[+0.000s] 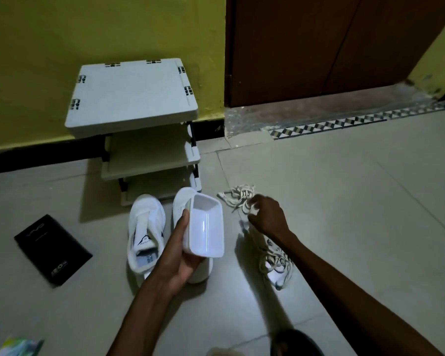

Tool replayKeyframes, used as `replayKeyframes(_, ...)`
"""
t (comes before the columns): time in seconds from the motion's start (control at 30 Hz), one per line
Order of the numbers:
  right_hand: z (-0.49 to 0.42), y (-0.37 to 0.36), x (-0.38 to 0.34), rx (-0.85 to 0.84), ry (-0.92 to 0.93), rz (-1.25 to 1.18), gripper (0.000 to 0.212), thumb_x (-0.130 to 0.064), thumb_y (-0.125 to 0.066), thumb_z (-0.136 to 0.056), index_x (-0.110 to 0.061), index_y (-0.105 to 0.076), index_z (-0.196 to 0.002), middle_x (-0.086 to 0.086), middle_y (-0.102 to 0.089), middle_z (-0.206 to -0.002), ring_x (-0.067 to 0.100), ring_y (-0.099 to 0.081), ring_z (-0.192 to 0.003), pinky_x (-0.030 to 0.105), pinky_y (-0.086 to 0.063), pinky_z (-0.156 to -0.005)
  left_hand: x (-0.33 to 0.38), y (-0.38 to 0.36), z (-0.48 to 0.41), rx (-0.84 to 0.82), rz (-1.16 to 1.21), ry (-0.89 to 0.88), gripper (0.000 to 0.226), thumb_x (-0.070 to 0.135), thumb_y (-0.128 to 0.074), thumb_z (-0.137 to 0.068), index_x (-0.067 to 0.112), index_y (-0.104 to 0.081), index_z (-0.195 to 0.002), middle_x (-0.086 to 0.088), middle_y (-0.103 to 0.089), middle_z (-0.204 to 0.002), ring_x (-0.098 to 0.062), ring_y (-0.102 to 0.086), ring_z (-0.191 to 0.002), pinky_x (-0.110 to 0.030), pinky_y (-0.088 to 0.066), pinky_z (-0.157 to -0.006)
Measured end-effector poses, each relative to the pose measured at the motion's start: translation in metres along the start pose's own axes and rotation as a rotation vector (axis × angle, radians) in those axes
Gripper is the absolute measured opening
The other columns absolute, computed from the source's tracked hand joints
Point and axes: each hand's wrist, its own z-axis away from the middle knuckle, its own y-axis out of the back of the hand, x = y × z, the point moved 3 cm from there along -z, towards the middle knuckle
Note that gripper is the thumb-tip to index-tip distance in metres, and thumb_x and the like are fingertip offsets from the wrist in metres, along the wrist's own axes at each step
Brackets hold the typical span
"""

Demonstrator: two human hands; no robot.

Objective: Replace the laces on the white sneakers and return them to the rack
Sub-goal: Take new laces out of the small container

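Our left hand (180,255) grips a white plastic tub (207,227), right hand (267,217) pinches loose laces (238,199) at two o'clock; sneakers (144,222) sit unlaced, so we judge relacing and racking remain.

The left hand (181,255) grips a white plastic tub (206,227) over one of two white sneakers (145,224) on the floor (344,201) before the rack (132,98). The right hand (267,217) pinches a heap of laces (238,196). A black box (52,250) lies to the left.
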Motion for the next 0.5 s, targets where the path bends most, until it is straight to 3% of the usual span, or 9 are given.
replayKeyframes(0.1, 0.060, -0.014, -0.005, -0.239, -0.036, -0.053, 0.024, -0.015, -0.073, -0.074, -0.017, -0.072, -0.098, 0.001, -0.071, -0.092, 0.017, -0.067, -0.087, 0.027, -0.052, -0.072, -0.004, 0.005, 0.025, 0.013, -0.045, -0.002, 0.055, 0.044, -0.059, -0.091, 0.017, -0.053, -0.139, -0.012, -0.062, -0.132, -0.029, -0.057, -0.124, -0.048, -0.051, -0.097)
replayKeyframes(0.17, 0.092, -0.026, -0.004, -0.335, -0.029, -0.016, 0.022, -0.014, -0.074, -0.074, -0.016, -0.073, -0.096, 0.002, -0.072, -0.095, 0.016, -0.066, -0.090, 0.025, -0.050, -0.072, -0.008, 0.009, 0.040, 0.029, -0.092, -0.004, 0.055, 0.046, -0.056, -0.093, 0.017, -0.053, -0.139, -0.012, -0.063, -0.131, -0.028, -0.059, -0.120, -0.049, -0.048, -0.099)
replayKeyframes(0.27, 0.116, -0.033, 0.010, -0.191, -0.035, 0.086, 0.035, -0.016, -0.072, -0.074, -0.016, -0.068, -0.109, 0.008, -0.066, -0.107, 0.025, -0.060, -0.104, 0.030, -0.048, -0.080, -0.018, 0.014, 0.053, 0.034, -0.117, 0.011, 0.056, 0.047, -0.055, -0.093, 0.018, -0.050, -0.141, -0.012, -0.061, -0.133, -0.029, -0.058, -0.120, -0.051, -0.045, -0.102)
replayKeyframes(0.33, 0.120, -0.025, 0.021, -0.058, -0.033, 0.215, 0.048, -0.021, -0.070, -0.077, -0.019, -0.059, -0.124, 0.012, -0.054, -0.122, 0.033, -0.051, -0.113, 0.038, -0.048, -0.086, -0.026, 0.015, 0.057, 0.029, -0.127, 0.011, 0.057, 0.044, -0.058, -0.091, 0.019, -0.049, -0.141, -0.013, -0.059, -0.135, -0.031, -0.054, -0.126, -0.051, -0.049, -0.099)
replayKeyframes(0.4, 0.114, -0.014, 0.033, -0.042, -0.029, 0.347, 0.061, -0.027, -0.068, -0.081, -0.026, -0.045, -0.138, 0.013, -0.037, -0.141, 0.037, -0.041, -0.122, 0.046, -0.046, -0.092, -0.035, 0.010, 0.061, 0.004, -0.160, 0.028, 0.054, 0.043, -0.057, -0.091, 0.018, -0.051, -0.139, -0.013, -0.062, -0.131, -0.031, -0.057, -0.122, -0.050, -0.050, -0.098)
replayKeyframes(0.5, 0.092, -0.006, 0.050, -0.278, -0.060, 0.491, 0.084, -0.037, -0.069, -0.084, -0.038, -0.020, -0.152, 0.011, 0.001, -0.161, 0.043, -0.021, -0.138, 0.057, -0.040, -0.102, -0.046, -0.002, 0.066, -0.013, -0.183, 0.035, 0.043, 0.042, -0.054, -0.092, 0.017, -0.058, -0.127, -0.012, -0.070, -0.116, -0.028, -0.063, -0.108, -0.051, -0.046, -0.099)
